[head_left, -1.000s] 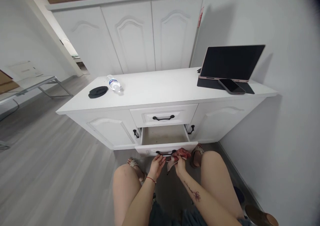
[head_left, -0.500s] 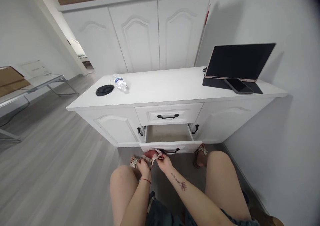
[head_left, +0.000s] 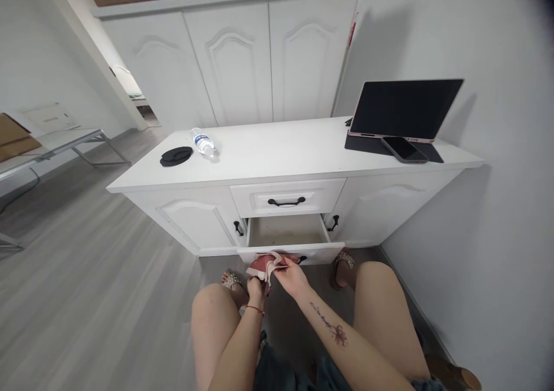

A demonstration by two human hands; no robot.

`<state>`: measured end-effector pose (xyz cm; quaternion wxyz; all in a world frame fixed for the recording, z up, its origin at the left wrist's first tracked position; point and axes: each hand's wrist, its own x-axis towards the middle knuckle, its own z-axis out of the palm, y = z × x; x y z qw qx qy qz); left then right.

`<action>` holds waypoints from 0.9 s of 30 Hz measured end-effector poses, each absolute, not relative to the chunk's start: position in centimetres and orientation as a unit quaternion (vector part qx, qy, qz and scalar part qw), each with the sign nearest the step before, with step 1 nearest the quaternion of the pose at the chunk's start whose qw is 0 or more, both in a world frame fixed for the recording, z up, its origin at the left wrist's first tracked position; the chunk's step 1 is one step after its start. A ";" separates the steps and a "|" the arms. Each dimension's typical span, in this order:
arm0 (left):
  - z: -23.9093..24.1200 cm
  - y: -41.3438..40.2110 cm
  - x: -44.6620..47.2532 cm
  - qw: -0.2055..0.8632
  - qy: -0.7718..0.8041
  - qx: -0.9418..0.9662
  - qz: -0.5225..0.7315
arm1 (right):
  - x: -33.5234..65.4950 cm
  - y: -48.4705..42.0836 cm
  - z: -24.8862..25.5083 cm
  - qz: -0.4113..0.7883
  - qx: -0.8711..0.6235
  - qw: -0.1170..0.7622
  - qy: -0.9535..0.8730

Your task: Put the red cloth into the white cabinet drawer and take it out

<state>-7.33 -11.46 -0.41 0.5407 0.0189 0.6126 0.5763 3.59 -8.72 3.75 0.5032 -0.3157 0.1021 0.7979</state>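
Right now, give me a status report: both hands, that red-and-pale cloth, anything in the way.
Left hand, right hand: both holding red-and-pale cloth. Open white lower drawer just beyond. Curved black handle partly hidden.

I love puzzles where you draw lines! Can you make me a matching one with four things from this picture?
Things:
1) reddish cloth
2) lower drawer
3) phone
4) water bottle

Where or how:
A) in front of the dark screen
B) beside the flat black thing
C) held in the right hand
D) pulled open

Right pairs: 1-C, 2-D, 3-A, 4-B
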 end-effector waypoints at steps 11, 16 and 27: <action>0.2 -10.2 -2.5 0.622 0.592 0.003 0.512 | 14.3 -8.6 4.7 0.770 -0.365 0.513 0.103; -0.2 -9.7 -1.6 0.646 0.577 0.001 0.500 | 18.6 -8.4 5.1 0.742 -0.398 0.527 0.113; -0.5 -9.3 -0.7 0.638 0.558 0.007 0.530 | 23.0 -9.3 2.1 0.637 -0.436 0.629 0.096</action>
